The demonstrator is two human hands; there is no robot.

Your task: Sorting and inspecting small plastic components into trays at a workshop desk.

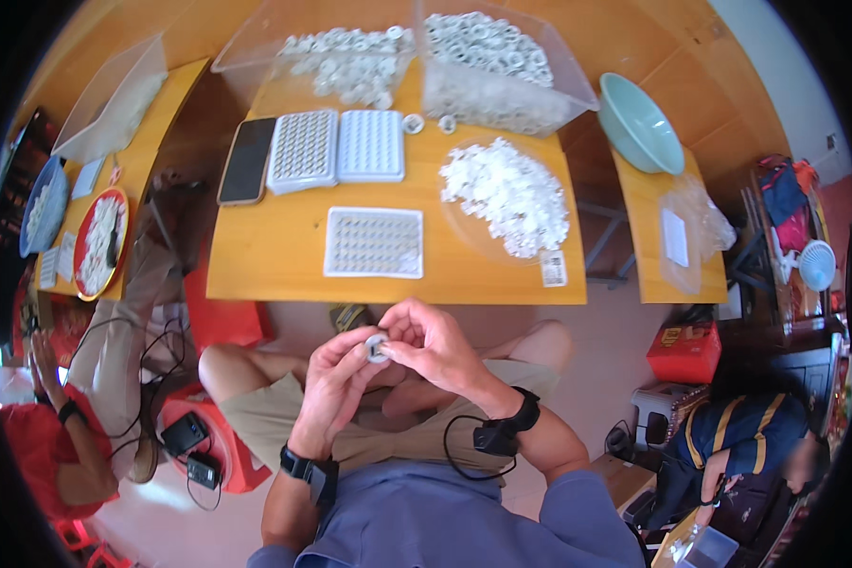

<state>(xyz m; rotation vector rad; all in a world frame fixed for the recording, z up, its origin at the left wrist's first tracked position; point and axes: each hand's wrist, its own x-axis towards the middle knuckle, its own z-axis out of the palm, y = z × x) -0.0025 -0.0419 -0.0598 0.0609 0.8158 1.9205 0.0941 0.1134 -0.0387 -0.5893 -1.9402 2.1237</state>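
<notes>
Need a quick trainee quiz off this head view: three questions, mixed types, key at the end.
1. True or false: the dark-screened phone lies to the right of the white tray nearest the person.
2. Pick one: what colour is the plastic basin at upper right? A) red B) pale green C) black
3. Short answer: what is held where the person's left grip and right grip meet?

Key:
1. False; it lies to the left.
2. B.
3. A small round piece, pale with a dark middle.
</notes>
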